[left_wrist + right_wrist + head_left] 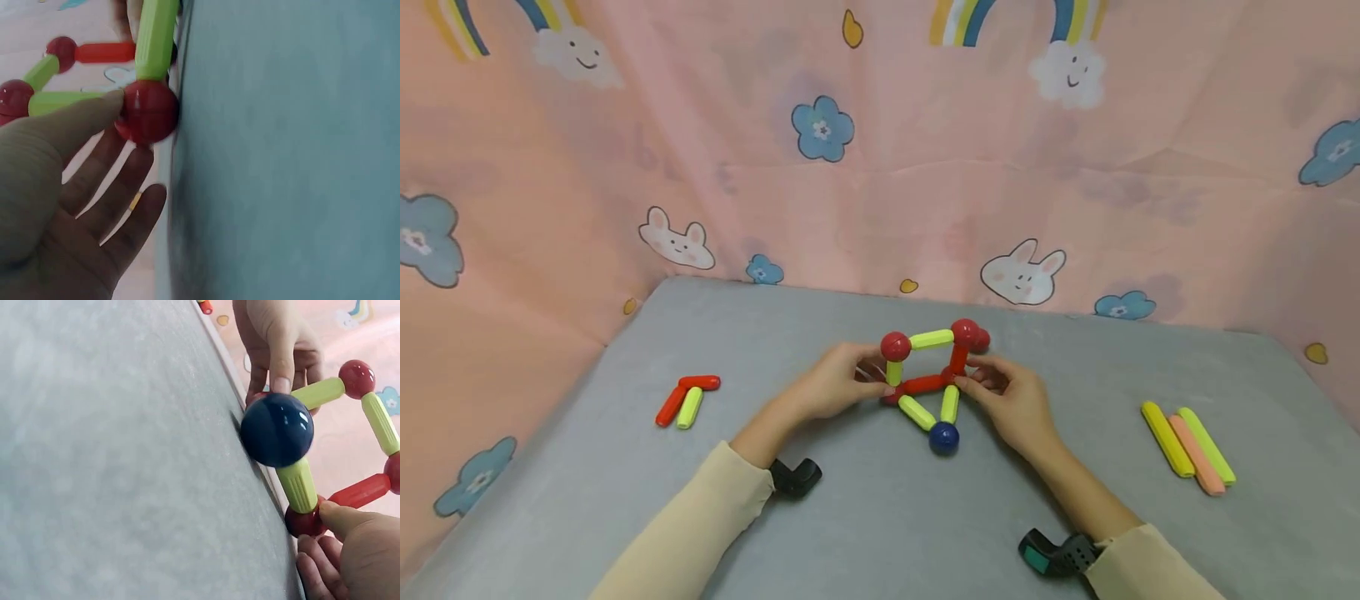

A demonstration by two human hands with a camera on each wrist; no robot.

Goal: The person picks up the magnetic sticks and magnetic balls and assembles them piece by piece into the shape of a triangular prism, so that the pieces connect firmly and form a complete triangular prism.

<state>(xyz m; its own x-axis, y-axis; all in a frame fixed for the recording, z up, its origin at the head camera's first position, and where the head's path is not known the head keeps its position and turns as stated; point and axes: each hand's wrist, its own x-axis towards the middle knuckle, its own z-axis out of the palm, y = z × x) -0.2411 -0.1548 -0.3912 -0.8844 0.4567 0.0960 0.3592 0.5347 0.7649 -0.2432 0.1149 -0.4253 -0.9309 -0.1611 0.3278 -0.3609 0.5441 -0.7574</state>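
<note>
A magnetic ball-and-stick frame stands at mid-table, its square part upright with yellow-green and red sticks between red balls. Two yellow-green sticks run from its lower corners to a dark blue ball (pixel 943 438) in front. My left hand (pixel 831 387) pinches the lower left red ball (pixel 150 112) between thumb and fingers. At the other lower corner, my right hand (pixel 1015 408) pinches a second red ball (pixel 301 522). Red balls also top the frame at the left (pixel 895 346) and right, with another red ball (pixel 981 339) partly hidden behind the right one.
Two red sticks (pixel 700 382) and a short yellow-green stick (pixel 689 408) lie on the grey table (pixel 850 533) at left. Longer yellow (pixel 1167 439), peach (pixel 1197 455) and yellow-green (pixel 1207 446) sticks lie at right. A pink patterned cloth (pixel 895 208) hangs behind the table.
</note>
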